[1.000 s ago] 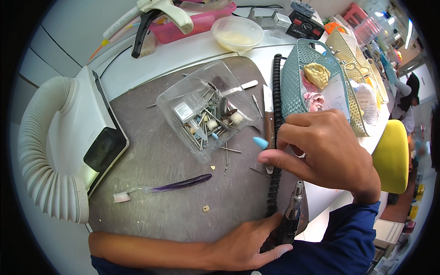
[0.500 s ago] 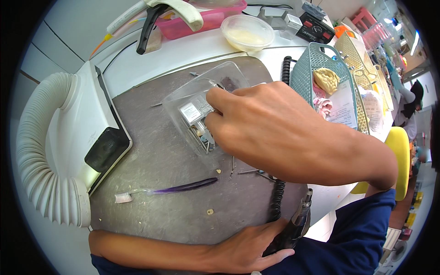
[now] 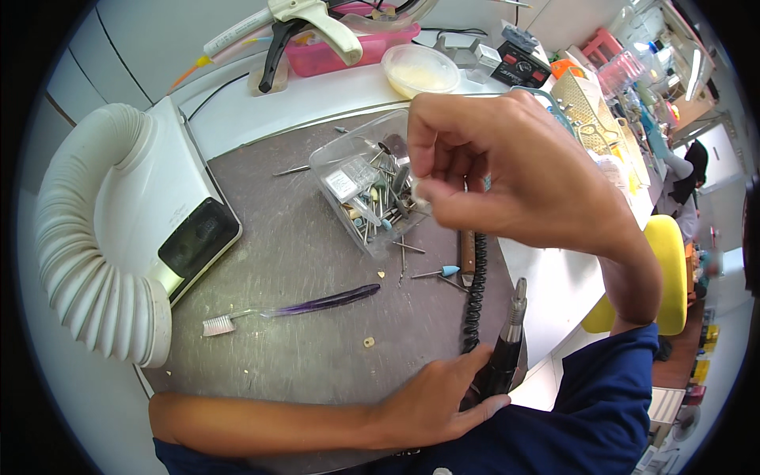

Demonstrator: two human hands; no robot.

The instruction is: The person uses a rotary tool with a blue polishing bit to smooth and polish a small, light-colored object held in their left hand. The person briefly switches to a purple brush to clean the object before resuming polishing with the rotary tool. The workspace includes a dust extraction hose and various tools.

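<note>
The right hand [image 3: 507, 170] pinches 1 tiny, light bur [image 3: 419, 192] over the clear box [image 3: 364, 186]. The left hand [image 3: 439, 400] wraps the stiff handpiece [image 3: 507, 344]; the bur slips easily, so hold its shank.

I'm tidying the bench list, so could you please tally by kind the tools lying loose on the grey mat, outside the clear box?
Toothbrush: 1
Loose burs on thin shanks, including the blue-tipped bur: about 4, some too thin to be sure of
Total: about 5
</note>
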